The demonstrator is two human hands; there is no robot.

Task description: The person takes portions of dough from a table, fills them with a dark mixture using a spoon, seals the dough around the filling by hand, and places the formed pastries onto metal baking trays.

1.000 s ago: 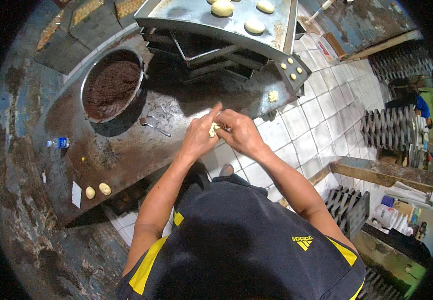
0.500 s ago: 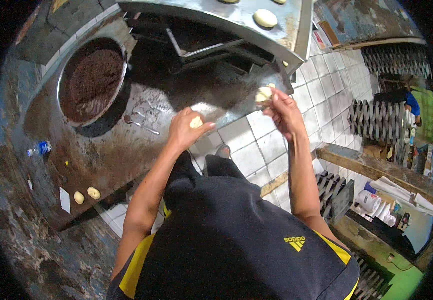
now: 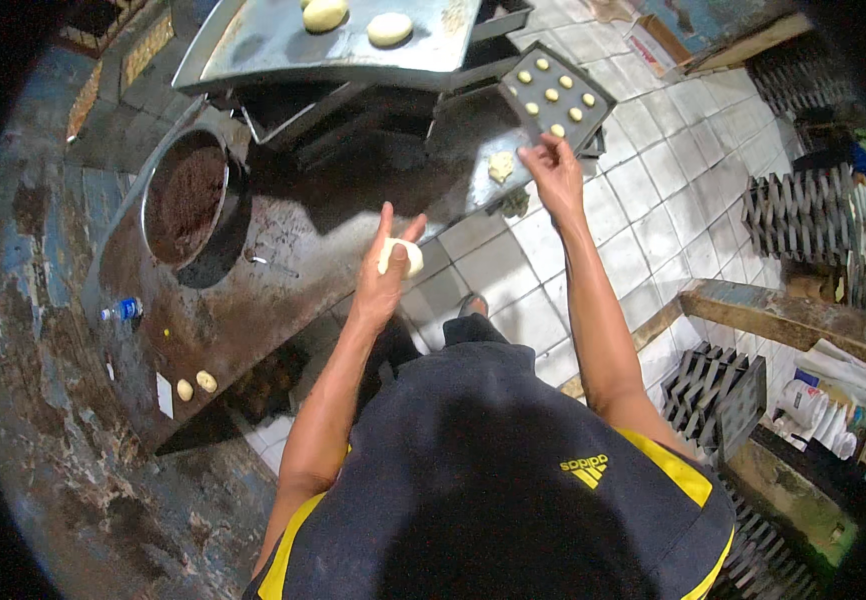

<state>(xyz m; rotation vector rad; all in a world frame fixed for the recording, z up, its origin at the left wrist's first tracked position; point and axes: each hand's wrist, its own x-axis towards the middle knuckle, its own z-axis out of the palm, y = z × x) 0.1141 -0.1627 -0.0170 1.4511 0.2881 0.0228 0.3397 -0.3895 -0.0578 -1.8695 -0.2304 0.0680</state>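
My left hand (image 3: 381, 280) is raised over the front edge of the worktable and holds a pale piece of dough (image 3: 411, 258) against the palm with the thumb. Two of its fingers stretch out straight. Over by the table's right end, my right hand (image 3: 557, 185) has its thumb and fingers apart with nothing visible between them. A ragged lump of dough (image 3: 500, 167) lies on the table just left of its fingertips. Beyond that hand is a dark baking tray (image 3: 593, 112) with several small dough balls in spaced rows.
A metal bowl (image 3: 236, 215) of dark brown crumbly filling stands at the table's left, with a spoon (image 3: 275, 266) nearby. A raised metal tray (image 3: 253, 55) bears larger dough rounds. Two dough balls (image 3: 196, 385), a white card (image 3: 165, 396) and a bottle (image 3: 121, 309) occupy the near left.
My right hand has let go of its dough, which now lies on the table. The dough in my left hand shows more as that hand has turned. The view has shifted, revealing the baking tray.
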